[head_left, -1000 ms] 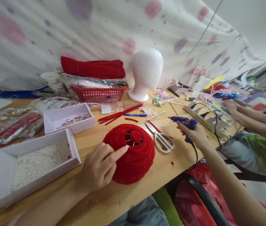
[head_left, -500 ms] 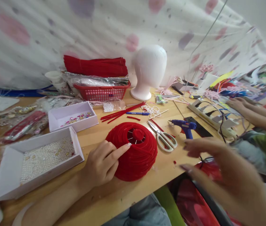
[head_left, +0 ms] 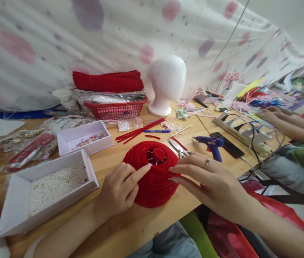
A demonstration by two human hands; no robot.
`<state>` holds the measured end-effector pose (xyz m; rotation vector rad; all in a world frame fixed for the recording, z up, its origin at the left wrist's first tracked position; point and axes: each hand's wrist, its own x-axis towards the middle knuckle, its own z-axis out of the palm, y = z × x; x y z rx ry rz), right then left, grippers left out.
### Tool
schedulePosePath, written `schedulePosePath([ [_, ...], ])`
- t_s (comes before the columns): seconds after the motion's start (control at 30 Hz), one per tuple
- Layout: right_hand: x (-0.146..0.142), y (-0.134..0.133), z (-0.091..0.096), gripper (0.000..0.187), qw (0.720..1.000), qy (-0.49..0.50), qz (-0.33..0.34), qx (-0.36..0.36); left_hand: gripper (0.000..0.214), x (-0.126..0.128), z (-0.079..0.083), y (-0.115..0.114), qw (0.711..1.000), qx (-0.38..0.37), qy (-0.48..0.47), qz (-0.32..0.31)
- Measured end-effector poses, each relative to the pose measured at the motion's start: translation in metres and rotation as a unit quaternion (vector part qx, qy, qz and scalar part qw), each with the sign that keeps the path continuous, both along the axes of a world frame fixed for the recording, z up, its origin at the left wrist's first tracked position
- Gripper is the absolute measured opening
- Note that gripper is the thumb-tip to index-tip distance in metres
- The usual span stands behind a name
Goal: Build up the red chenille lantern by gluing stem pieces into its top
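A round red ball wound with fuzzy chenille stems [head_left: 154, 193] stands on the table before me. Thin wires and a red centre show in its top opening. My left hand [head_left: 121, 184] lies against its left side, index finger pressing near the opening's rim, the other fingers curled. On the right side, my right hand [head_left: 208, 179] has fingertips and thumb nearly together on a red chenille stem [head_left: 165, 172] at the ball's surface. Scissors [head_left: 178, 148] lie behind my right hand, their handles partly hidden. A blue glue gun [head_left: 209, 143] rests farther right.
Two white boxes hold pearls [head_left: 1, 218] and gems [head_left: 108, 142]. Behind are red stems [head_left: 138, 130], a blue pen [head_left: 157, 131], a red basket [head_left: 114, 111] and a white foam head [head_left: 168, 79]. A phone [head_left: 228, 145], a power strip [head_left: 240, 134] and another person's hands [head_left: 269, 114] are right.
My right hand has come in from the right, open before, and now touches the ball's right side. My left hand keeps its place on the ball. The view has shifted slightly.
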<state>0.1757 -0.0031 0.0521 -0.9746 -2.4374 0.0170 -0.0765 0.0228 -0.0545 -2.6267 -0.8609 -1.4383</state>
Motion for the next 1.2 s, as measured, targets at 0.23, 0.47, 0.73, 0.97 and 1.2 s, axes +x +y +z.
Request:
schedulePosePath([
  [0.23,0.007,0.017,0.004,0.029,0.999,-0.033,0.035,-0.025,0.052,0.0,0.005,-0.001,1.0,0.005,0.0,-0.009],
  [0.47,0.011,0.049,0.011,0.029,0.993,-0.027,0.093,-0.061,0.049,0.004,0.013,-0.001,1.0,-0.004,-0.005,-0.003],
  [0.73,0.018,0.072,0.005,0.03,0.984,-0.016,0.15,-0.095,0.046,0.005,0.022,-0.002,0.999,-0.051,0.007,-0.012],
  [0.97,0.022,0.078,0.0,0.031,0.981,0.003,0.162,-0.105,0.044,0.004,0.035,-0.005,0.994,-0.107,0.022,-0.012],
  [1.2,0.025,0.078,-0.007,0.036,0.977,0.028,0.172,-0.124,0.039,0.005,0.04,-0.005,0.987,-0.161,-0.007,-0.02],
])
